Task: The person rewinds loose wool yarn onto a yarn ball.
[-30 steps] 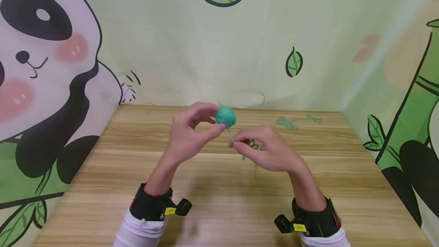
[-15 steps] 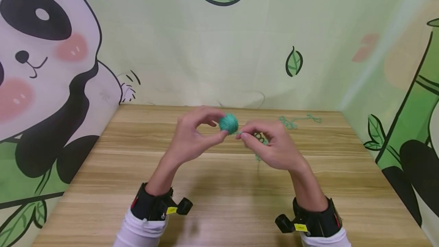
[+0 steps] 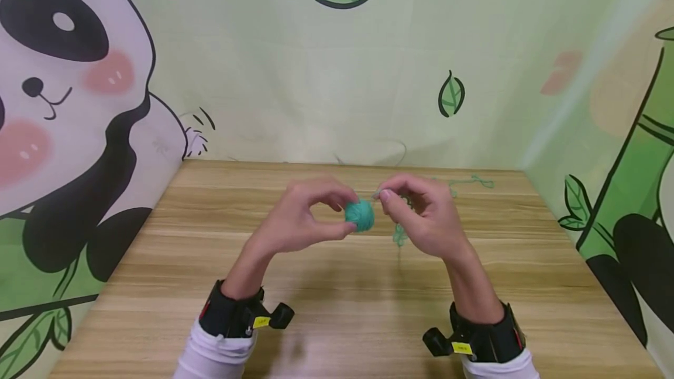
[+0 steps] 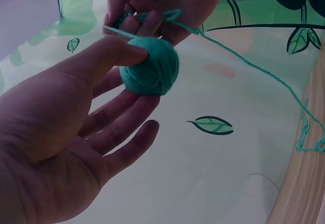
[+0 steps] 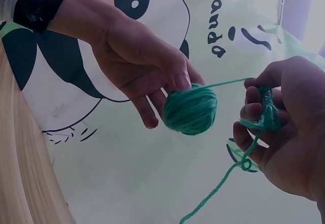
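Observation:
My left hand (image 3: 305,215) holds a small teal ball of yarn (image 3: 360,216) between thumb and fingertips, above the table. Just to its right, my right hand (image 3: 429,215) pinches the yarn strand (image 5: 231,83) between thumb and index finger. In the right wrist view that strand runs taut from the ball to the pinch. A bunched loop of yarn (image 5: 268,113) lies across the right hand's curled fingers, and a tail with a small knot-like loop (image 5: 246,163) hangs below. The left wrist view shows the ball (image 4: 151,66) under my left thumb.
Loose teal yarn (image 3: 476,181) lies toward the back right of the wooden table (image 3: 337,320). A strand (image 4: 249,64) runs down to it from the right hand. Behind the table stands a pale green backdrop (image 3: 253,75) printed with pandas and leaves.
The ball has moved down and slightly right with my left hand. My right hand has risen and shifted right, still pinching the strand, passing from below the ball to above its right side.

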A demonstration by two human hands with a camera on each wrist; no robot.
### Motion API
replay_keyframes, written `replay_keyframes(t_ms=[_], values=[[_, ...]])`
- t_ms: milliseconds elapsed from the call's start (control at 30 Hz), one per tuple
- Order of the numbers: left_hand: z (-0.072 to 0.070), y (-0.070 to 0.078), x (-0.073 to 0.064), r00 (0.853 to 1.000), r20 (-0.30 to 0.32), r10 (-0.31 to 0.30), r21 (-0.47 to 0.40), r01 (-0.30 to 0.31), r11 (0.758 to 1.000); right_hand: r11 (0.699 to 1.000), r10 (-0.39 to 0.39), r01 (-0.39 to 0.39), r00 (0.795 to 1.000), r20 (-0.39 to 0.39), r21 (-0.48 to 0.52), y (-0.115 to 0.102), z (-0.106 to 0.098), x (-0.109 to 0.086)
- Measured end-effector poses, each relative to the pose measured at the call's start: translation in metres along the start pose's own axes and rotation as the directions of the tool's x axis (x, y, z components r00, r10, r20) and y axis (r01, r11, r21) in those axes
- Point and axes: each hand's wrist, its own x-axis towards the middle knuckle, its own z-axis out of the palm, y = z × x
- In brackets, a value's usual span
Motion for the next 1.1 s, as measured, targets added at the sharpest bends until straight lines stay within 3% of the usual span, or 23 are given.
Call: replay_keyframes(t_ms=[167, 400, 767, 1100], values=[[-0.001, 0.003, -0.001, 0.994, 0.105, 0.017, -0.087, -0.008, 0.996, 0.997, -0.012, 0.012, 1.000, 0.004, -0.077, 0.004, 0.001, 0.001], [-0.002, 0.008, -0.002, 0.985, 0.172, 0.024, -0.194, 0.010, 0.981, 0.973, 0.019, -0.011, 0.999, 0.032, -0.232, 0.010, 0.002, 0.003], [-0.002, 0.010, -0.002, 0.988, 0.125, 0.091, -0.290, -0.051, 0.956, 0.952, 0.091, -0.070, 0.994, 0.056, -0.298, 0.016, 0.002, 0.003], [-0.003, 0.013, -0.004, 0.988, 0.027, 0.150, -0.340, -0.132, 0.931, 0.939, 0.133, -0.107, 0.989, 0.059, -0.328, 0.020, 0.002, 0.004]])
